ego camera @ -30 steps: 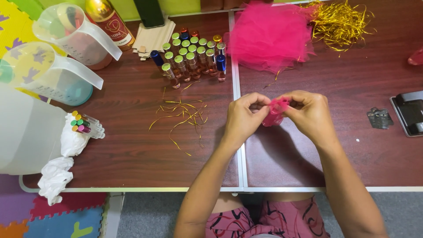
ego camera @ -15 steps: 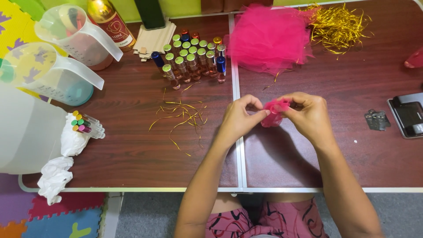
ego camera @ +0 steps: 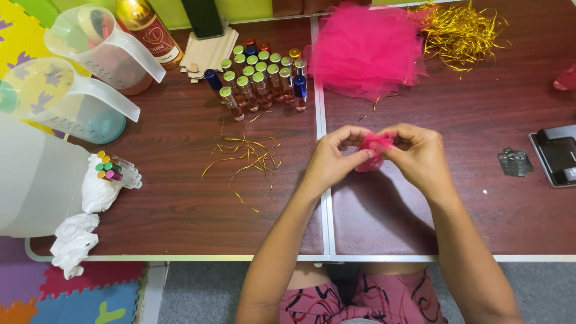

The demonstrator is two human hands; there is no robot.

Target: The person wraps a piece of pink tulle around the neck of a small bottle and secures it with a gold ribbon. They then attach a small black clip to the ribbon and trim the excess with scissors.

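Both hands meet over the middle of a dark wooden table (ego camera: 180, 210). My left hand (ego camera: 333, 159) and my right hand (ego camera: 419, 157) pinch a small bundle of pink mesh fabric (ego camera: 372, 149) between their fingertips, just above the tabletop. A large heap of the same pink mesh (ego camera: 367, 51) lies at the back. Loose gold foil strands (ego camera: 246, 157) are scattered to the left of my hands.
Several small roll-on bottles (ego camera: 259, 81) stand in rows at the back. Gold shred pile (ego camera: 462, 33) back right. Two clear plastic jugs (ego camera: 78, 99) and a tall bottle (ego camera: 147, 27) at left. Crumpled tissue (ego camera: 75, 240), coloured-cap vials (ego camera: 114, 169), a black stapler (ego camera: 555, 156) at right.
Both hands have stayed in place with the pink bundle; the fingers have shifted slightly on it.
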